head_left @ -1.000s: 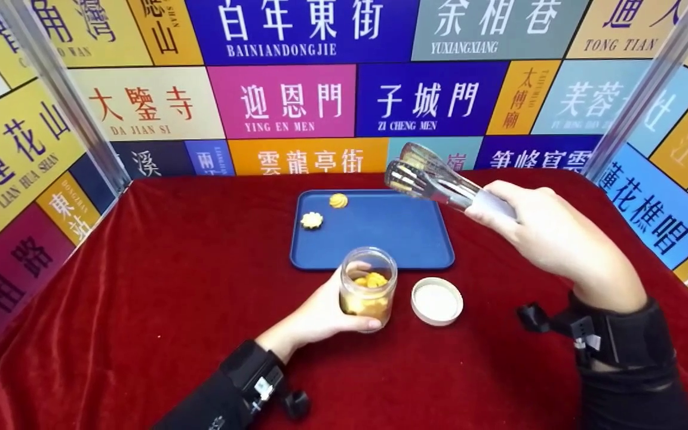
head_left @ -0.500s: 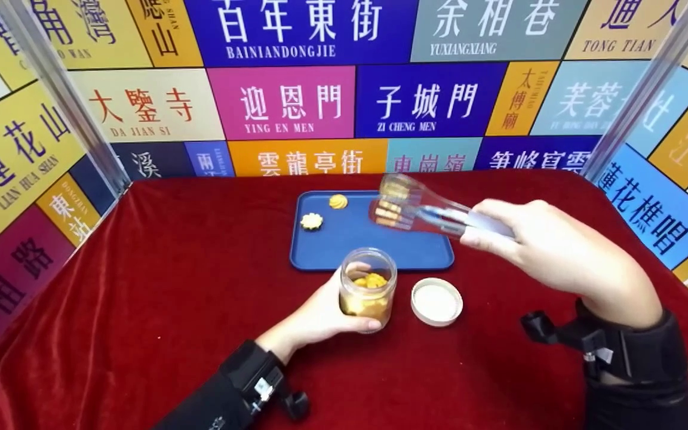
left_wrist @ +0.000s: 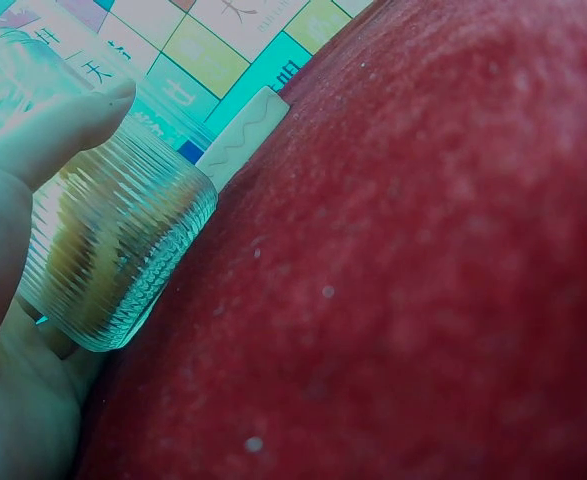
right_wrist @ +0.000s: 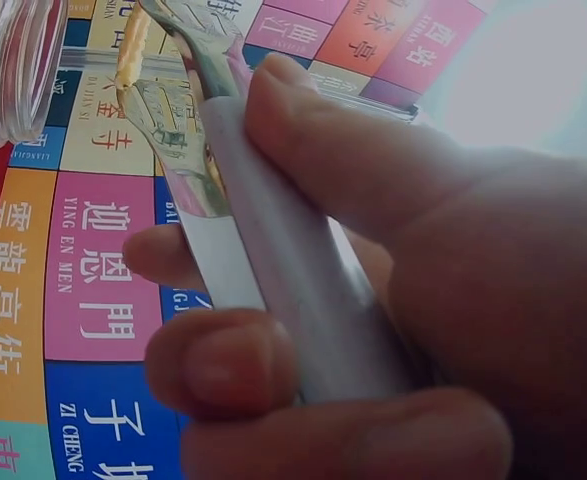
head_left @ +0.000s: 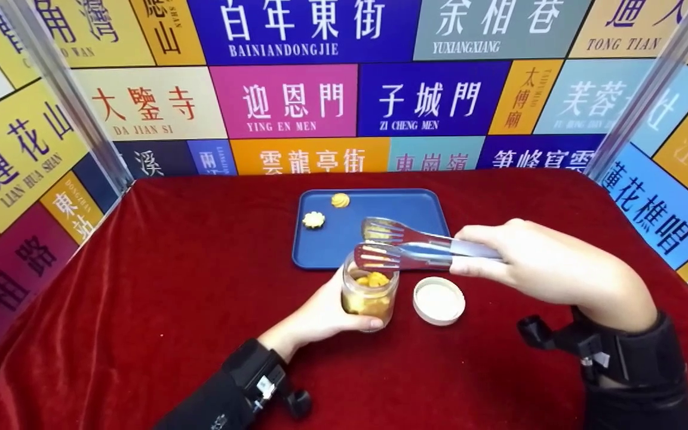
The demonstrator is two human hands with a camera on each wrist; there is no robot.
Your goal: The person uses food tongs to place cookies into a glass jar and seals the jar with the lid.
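Note:
My left hand (head_left: 317,313) grips a clear glass jar (head_left: 371,301), thumb across its front, with golden cookies (head_left: 372,279) inside and the top uncovered. In the left wrist view the jar's ribbed wall (left_wrist: 123,235) shows close to the cloth. The metal tongs (head_left: 421,251) with light grey handles are held by my right hand (head_left: 544,263). Their two slotted heads stand apart, and the lower one overlaps the jar's mouth in the head view. A golden ridged edge like a cookie's (right_wrist: 132,45) shows at the tong heads in the right wrist view.
Behind the jar lies a blue tray (head_left: 401,206), with a swirled cookie (head_left: 340,200) and a paler flower-shaped cookie (head_left: 313,220) at its left. The round cream lid (head_left: 439,300) rests right of the jar on red cloth (head_left: 200,257). Sign-covered panels (head_left: 296,101) rise behind.
The tongs in my right hand have come down and leftward, from above the tray's far right side to over the jar's mouth. My left hand and the jar stay in place.

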